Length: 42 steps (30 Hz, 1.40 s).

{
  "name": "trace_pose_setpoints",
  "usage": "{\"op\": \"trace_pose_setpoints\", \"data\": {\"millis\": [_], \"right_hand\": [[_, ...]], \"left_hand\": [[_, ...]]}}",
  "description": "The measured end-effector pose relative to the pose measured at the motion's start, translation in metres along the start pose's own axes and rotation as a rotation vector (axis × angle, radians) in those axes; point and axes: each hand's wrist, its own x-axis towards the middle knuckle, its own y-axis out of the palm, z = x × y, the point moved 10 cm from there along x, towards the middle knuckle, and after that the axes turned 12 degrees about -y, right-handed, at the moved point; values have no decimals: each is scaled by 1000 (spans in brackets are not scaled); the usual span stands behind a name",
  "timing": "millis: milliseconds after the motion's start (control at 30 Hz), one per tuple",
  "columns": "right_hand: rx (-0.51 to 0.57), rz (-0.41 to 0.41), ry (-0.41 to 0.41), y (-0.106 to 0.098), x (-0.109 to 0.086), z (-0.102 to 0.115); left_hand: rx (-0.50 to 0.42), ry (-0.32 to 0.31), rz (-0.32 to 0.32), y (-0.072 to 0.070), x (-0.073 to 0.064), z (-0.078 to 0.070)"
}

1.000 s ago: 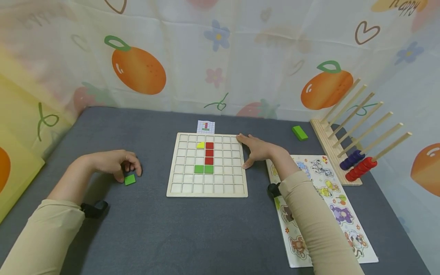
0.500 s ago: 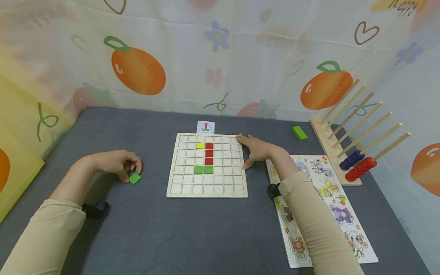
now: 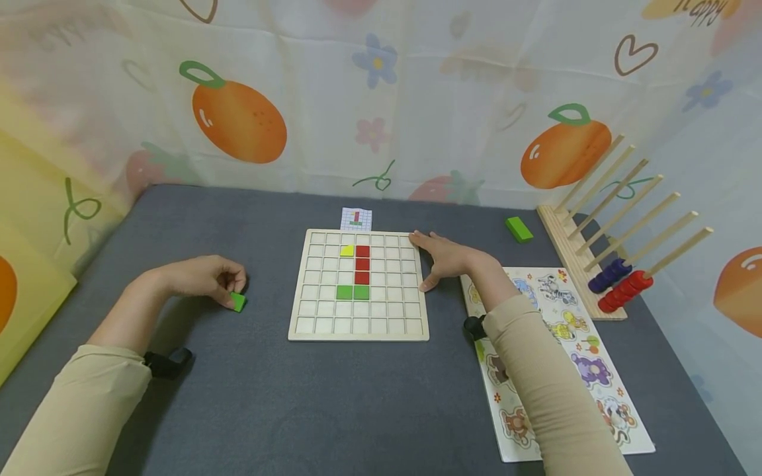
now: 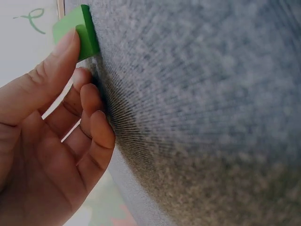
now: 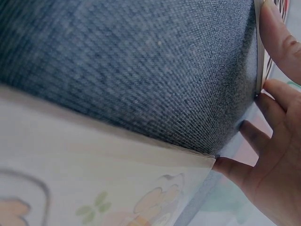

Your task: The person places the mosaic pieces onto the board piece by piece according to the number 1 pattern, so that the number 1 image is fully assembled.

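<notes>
My left hand (image 3: 205, 277) is low over the left side of the table, pinching a green square tile (image 3: 238, 302) by its edge. In the left wrist view the thumb lies across the face of the tile (image 4: 73, 30), while the other fingers curl near the cloth. A wooden grid board (image 3: 321, 327) lies at the middle, with a yellow tile (image 3: 347, 251), a red column (image 3: 362, 265) and two green tiles (image 3: 353, 293) in its cells. Along the board's right edge rests my right hand (image 3: 449, 258), fingers spread, thumb touching the side.
A small pattern card (image 3: 356, 219) lies behind the board. To the right are an animal puzzle board (image 3: 494, 390) under the right forearm, a green block (image 3: 519, 230), and a wooden peg rack (image 3: 595, 301) with blue and red beads. A printed curtain (image 3: 321, 86) hangs behind.
The green tile was flat by my left fingertips; it has shifted slightly right and away, and is now tilted up in a pinch. My right hand stays on the board's edge.
</notes>
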Motion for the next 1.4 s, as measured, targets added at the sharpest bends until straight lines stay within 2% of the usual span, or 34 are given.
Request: {"op": "trace_pose_setpoints", "data": {"millis": [167, 367, 533, 733, 900, 1133, 1400], "right_hand": [[-5, 1, 4, -1, 0, 0], [-10, 2, 7, 0, -1, 0], [-6, 1, 6, 0, 0, -1], [-3, 0, 2, -1, 0, -1], [4, -4, 7, -1, 0, -1], [4, 1, 20, -1, -1, 0], [10, -2, 7, 0, 0, -1]], "left_hand": [[15, -29, -35, -4, 0, 0], [30, 8, -85, -7, 0, -7], [73, 15, -154, -10, 2, -15], [84, 15, -220, -12, 4, -33], [61, 57, -246, -9, 9, -54], [58, 121, -246, 3, 18, -85], [72, 166, -230, 19, 34, -113]]}}
